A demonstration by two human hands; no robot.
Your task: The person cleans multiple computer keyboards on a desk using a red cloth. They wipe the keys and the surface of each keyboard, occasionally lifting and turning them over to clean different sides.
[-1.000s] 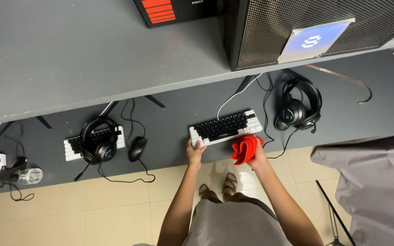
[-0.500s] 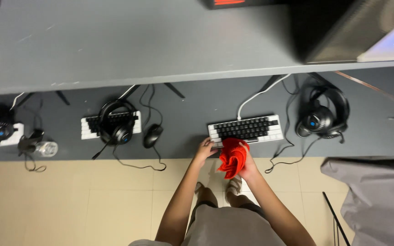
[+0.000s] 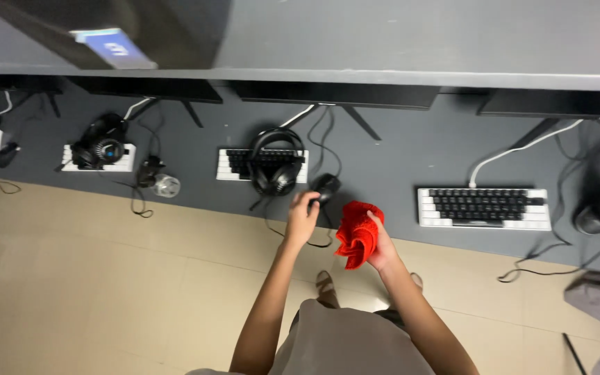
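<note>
- Left hand [image 3: 302, 221] has its fingers closed on the one black mouse [image 3: 325, 186] at the table [image 3: 397, 160] edge.
- Right hand [image 3: 380, 244] grips one crumpled red cloth [image 3: 357, 232], just right of the mouse.
- Three keyboards: one [image 3: 482, 207] right of the hands, two [image 3: 239, 164] [image 3: 121, 157] left.

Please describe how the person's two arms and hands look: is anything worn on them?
Both arms are bare up to the frame's edge: no sleeves visible, no gloves. The left hand and the right hand show no watch, bracelet or ring that I can make out.
</note>
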